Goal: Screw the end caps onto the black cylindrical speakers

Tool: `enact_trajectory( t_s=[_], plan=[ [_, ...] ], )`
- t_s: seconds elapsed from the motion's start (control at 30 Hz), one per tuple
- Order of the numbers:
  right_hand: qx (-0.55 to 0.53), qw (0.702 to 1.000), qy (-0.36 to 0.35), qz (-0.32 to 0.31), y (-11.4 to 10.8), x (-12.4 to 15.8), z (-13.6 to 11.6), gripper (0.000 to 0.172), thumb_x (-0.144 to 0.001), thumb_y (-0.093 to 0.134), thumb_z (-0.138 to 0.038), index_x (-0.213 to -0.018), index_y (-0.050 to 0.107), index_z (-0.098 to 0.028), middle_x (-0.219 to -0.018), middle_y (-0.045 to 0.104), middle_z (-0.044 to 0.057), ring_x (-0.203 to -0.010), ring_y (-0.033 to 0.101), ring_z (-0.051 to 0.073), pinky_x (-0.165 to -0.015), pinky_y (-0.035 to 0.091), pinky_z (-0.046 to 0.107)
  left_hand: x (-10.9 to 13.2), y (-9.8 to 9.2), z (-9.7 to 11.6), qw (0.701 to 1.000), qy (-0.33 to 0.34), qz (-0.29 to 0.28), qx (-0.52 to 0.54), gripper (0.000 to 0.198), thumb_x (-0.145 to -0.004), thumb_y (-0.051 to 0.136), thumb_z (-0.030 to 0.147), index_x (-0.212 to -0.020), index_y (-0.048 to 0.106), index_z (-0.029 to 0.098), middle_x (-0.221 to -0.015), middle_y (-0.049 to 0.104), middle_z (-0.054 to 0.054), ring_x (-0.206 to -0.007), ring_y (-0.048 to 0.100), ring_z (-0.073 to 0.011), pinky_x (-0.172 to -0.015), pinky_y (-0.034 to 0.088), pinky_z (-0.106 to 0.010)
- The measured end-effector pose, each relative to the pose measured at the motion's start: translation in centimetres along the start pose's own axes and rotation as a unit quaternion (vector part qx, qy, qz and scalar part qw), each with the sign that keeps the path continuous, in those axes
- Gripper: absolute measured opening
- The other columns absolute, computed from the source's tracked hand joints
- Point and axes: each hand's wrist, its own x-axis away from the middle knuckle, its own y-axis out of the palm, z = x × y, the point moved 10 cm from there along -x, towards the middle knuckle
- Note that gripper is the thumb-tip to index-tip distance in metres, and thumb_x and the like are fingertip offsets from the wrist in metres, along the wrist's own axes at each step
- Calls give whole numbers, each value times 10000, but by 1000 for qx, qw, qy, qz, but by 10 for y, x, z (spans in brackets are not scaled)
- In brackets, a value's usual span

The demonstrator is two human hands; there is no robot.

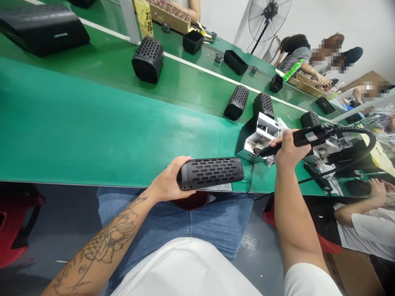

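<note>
My left hand (169, 181) grips one end of a black speaker housing (212, 172) with slotted holes, held on its side over the table's front edge. A black electric screwdriver (308, 135) with a coiled cable is wrapped in my right hand (290, 152). Its tip points left and down at the front of a silver and black screw feeder (257, 137); whether it touches a screw is too small to tell. Bubble wrap (220, 187) lies partly hidden beneath the housing.
More black housings (148, 59) stand on the green conveyor belt (191, 78) behind the green table (77, 135). A second screw feeder (322, 152) is at the right. Co-workers sit across the line and at my right. A red stool (15, 226) stands at the left.
</note>
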Motion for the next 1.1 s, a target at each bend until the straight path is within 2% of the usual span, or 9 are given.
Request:
enact_trajectory(
  t_s=[0.1, 0.2, 0.27, 0.33, 0.43, 0.53, 0.63, 0.83, 1.1],
  plan=[
    [-40, 999, 5, 26, 1, 10, -29, 617, -838, 1151, -729, -860, 726, -283, -565, 633, -86, -432, 602, 164, -460, 607, 348, -1, 1, 1, 1000, -1, 0, 6, 1281, -877, 1123, 351, -1951, 425, 311, -1840, 679, -200, -1687, 774, -467, -1423, 697, -635],
    [-125, 992, 9, 19, 15, 40, -77, 574, -825, 1189, -630, -895, 739, -279, -588, 629, -107, -428, 589, 147, -474, 624, 325, -3, 4, 1, 1000, -9, -11, 14, 1304, -860, 1134, 348, -1950, 419, 306, -1857, 666, -206, -1711, 755, -465, -1443, 681, -626],
    [-193, 980, 29, -43, 40, 69, -112, 469, -892, 1171, -559, -1000, 800, -293, -613, 648, -122, -393, 555, 132, -451, 603, 301, -3, 5, 1, 999, -17, -19, 22, 1306, -861, 1140, 363, -1949, 419, 303, -1866, 658, -213, -1717, 750, -465, -1444, 678, -626],
    [-247, 956, 48, -152, 78, 102, -146, 345, -1010, 1099, -511, -1058, 825, -306, -630, 664, -118, -375, 535, 121, -443, 604, 293, -4, 7, 1, 999, -23, -23, 29, 1302, -866, 1140, 375, -1947, 418, 299, -1872, 652, -219, -1718, 749, -466, -1440, 677, -629],
    [-277, 926, 66, -246, 123, 142, -175, 291, -1111, 1020, -509, -1053, 809, -317, -654, 680, -106, -401, 555, 117, -499, 662, 314, -4, 8, 1, 999, -28, -21, 38, 1302, -863, 1145, 388, -1941, 419, 303, -1870, 657, -219, -1714, 752, -464, -1446, 668, -630],
    [-277, 911, 64, -300, 155, 160, -180, 277, -1121, 1015, -500, -1063, 804, -329, -668, 706, -97, -424, 587, 129, -524, 689, 340, -5, 9, 3, 998, -30, -16, 51, 1286, -867, 1144, 406, -1928, 422, 316, -1873, 661, -214, -1697, 766, -457, -1427, 680, -622],
    [-264, 908, 54, -320, 172, 166, -173, 269, -1117, 1019, -502, -1063, 809, -342, -673, 726, -86, -441, 609, 146, -521, 685, 351, -6, 11, 3, 997, -35, -13, 65, 1255, -878, 1135, 428, -1915, 435, 324, -1864, 672, -207, -1667, 785, -451, -1393, 700, -623],
    [-252, 903, 84, -338, 182, 178, -159, 302, -1120, 1018, -468, -1032, 766, -326, -701, 734, -89, -473, 651, 143, -565, 707, 339, -8, 13, 0, 995, -52, -6, 82, 1199, -854, 1134, 468, -1871, 517, 319, -1812, 712, -197, -1595, 820, -448, -1324, 736, -619],
    [-193, 889, 119, -397, 185, 193, -140, 458, -1056, 1049, -577, -942, 689, -318, -648, 649, -90, -476, 609, 157, -570, 682, 374, -8, 14, 0, 996, -47, -3, 80, 1176, -866, 1128, 508, -1857, 529, 306, -1815, 706, -207, -1594, 820, -458, -1313, 738, -616]
  ],
)
